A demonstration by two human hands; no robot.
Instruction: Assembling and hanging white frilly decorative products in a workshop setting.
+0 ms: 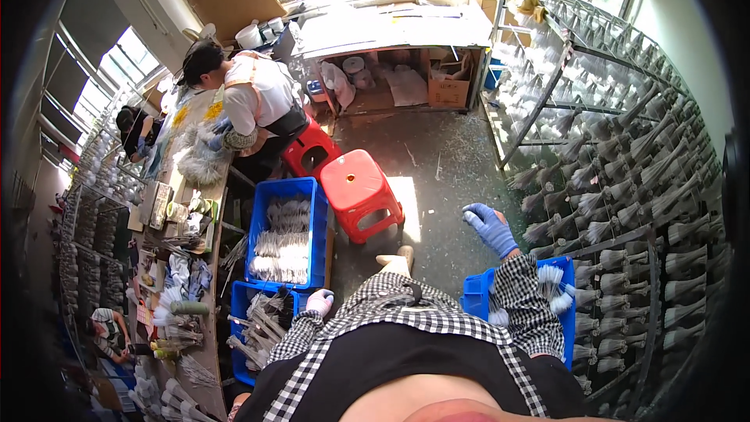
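My right hand (490, 230), in a blue-grey knit glove, is raised in front of my body at the right. Its fingers reach loosely forward with nothing in them. Below its sleeve stands a blue crate (475, 294) with white-tufted brush-like bundles (553, 281), partly hidden by my arm. My left hand (319, 302), in a pale glove, hangs low beside the blue crates on the left; its fingers are too small to read. The upper crate (319, 254) holds rows of pale bundles (281, 242). Dark-stemmed bundles (262, 324) lie in the lower crate (240, 297).
A red stool (355, 180) stands ahead, next to another red stool (301, 148) beside a seated co-worker (262, 94) at a long cluttered bench (207, 266). Metal racks (539, 109) full of bundles line the right. A white-topped table (391, 31) stands under the windows.
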